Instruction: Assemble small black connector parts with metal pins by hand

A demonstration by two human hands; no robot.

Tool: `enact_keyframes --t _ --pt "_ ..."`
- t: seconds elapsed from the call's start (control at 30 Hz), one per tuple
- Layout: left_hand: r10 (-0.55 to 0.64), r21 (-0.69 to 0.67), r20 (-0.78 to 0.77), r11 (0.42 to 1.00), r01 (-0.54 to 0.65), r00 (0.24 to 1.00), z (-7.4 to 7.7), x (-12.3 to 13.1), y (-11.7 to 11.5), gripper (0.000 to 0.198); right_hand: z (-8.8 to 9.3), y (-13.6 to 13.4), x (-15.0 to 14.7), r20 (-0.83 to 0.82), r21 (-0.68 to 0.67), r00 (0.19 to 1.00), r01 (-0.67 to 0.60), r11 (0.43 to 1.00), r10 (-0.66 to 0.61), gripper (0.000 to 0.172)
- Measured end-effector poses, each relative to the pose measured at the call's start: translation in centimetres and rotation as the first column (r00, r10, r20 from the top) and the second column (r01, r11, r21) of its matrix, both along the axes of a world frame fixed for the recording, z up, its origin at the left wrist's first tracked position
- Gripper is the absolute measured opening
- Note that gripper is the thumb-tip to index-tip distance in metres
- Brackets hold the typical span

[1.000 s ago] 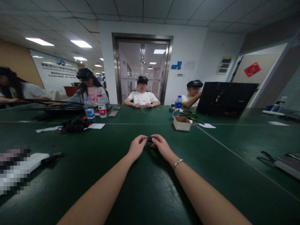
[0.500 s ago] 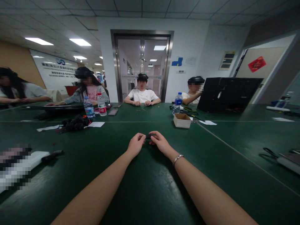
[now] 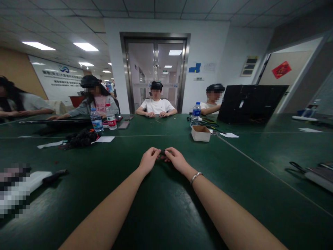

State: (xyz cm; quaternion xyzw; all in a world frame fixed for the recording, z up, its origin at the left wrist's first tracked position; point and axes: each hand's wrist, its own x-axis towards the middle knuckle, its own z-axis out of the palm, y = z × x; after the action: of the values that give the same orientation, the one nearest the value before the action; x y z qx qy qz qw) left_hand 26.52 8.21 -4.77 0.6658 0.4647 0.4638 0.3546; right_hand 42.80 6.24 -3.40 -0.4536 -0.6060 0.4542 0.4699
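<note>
Left hand and right hand closely pinch a black object; slackening could drop it inside the edges of the table.

We wore a shiny, silver-coloured bracelet around our right wrist, and both our forearms were bare.
</note>
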Motion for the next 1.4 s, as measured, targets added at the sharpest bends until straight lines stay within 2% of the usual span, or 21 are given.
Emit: enact_keyframes --t 0.13,0.3,0.53,0.73,1.03,1.23,1.4 --pt "-0.058 0.059 0.104 0.997 0.052 0.993 0.5 -0.1 -0.2 0.021 0.2 -0.1 0.0 -0.004 0.006 1.0 -0.028 1.0 0.028 0.031" --pt "-0.099 0.053 0.132 0.994 0.093 0.986 1.4 -0.2 -0.9 0.023 0.2 0.0 0.2 -0.01 0.014 0.999 -0.044 0.999 0.044 0.038" --pt "-0.037 -0.013 0.113 0.999 0.039 0.993 1.3 -0.3 -0.8 0.03 0.1 0.0 0.1 -0.047 -0.012 0.998 -0.029 1.0 0.028 0.028" --pt "-0.034 -0.059 0.155 0.997 0.044 0.987 1.2 -0.1 -0.7 0.031 0.1 -0.1 0.2 -0.05 0.04 0.997 -0.057 0.998 0.059 0.027" --pt "-0.093 0.065 0.129 0.994 0.085 0.987 1.0 -0.3 -0.6 0.022 -0.1 0.2 0.1 -0.044 0.004 0.998 -0.033 0.999 0.034 0.033" --pt "-0.128 0.033 0.169 0.992 0.124 0.977 1.7 -0.4 -1.1 0.024 0.0 0.2 0.1 -0.048 0.004 0.998 -0.04 0.999 0.04 0.04" --pt "-0.084 0.023 0.187 0.996 0.081 0.979 1.6 -0.2 -1.1 0.028 -0.1 0.2 0.0 -0.058 0.0 0.998 -0.01 1.0 0.01 0.038"
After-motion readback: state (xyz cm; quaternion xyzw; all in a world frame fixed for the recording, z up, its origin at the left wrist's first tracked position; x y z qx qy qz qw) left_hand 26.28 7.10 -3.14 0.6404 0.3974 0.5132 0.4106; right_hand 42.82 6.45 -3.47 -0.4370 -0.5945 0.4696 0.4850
